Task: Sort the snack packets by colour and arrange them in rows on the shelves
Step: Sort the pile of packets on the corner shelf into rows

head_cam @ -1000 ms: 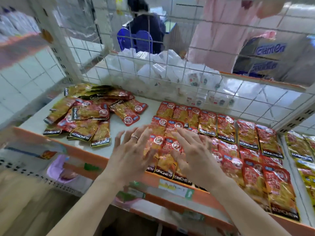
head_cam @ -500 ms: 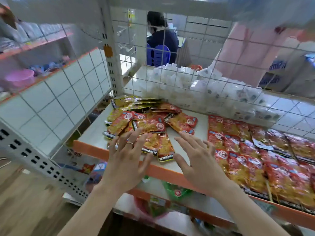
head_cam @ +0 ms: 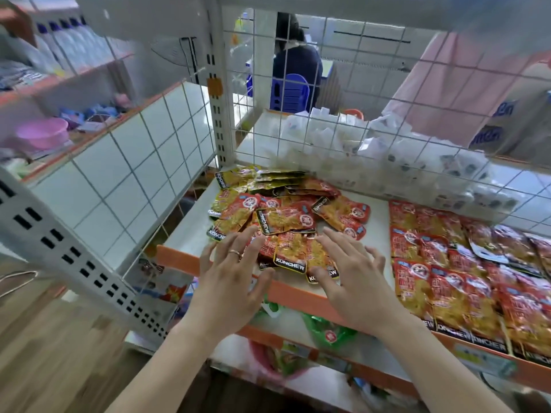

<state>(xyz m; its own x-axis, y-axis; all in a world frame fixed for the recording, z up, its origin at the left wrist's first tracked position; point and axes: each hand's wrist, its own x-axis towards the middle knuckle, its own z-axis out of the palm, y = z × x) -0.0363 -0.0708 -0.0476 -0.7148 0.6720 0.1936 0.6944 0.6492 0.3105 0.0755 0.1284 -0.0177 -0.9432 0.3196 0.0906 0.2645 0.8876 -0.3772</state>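
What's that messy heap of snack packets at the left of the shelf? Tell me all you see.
The heap is a loose jumble of flat, glossy packets, mostly red, a few yellow-gold at the back, with black bands reading KONCHEW. They overlap at odd angles on the white shelf, some reaching its orange front edge. The left hand and right hand, fingers spread, hang over its near side; contact is unclear.

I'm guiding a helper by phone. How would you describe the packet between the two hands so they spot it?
On the orange-edged shelf, find the loose pile at its left end. At the pile's front, between left hand and right hand, lies the packet. Its black KONCHEW band faces the shelf edge and reads whole; neighbouring bands are tilted or partly covered.
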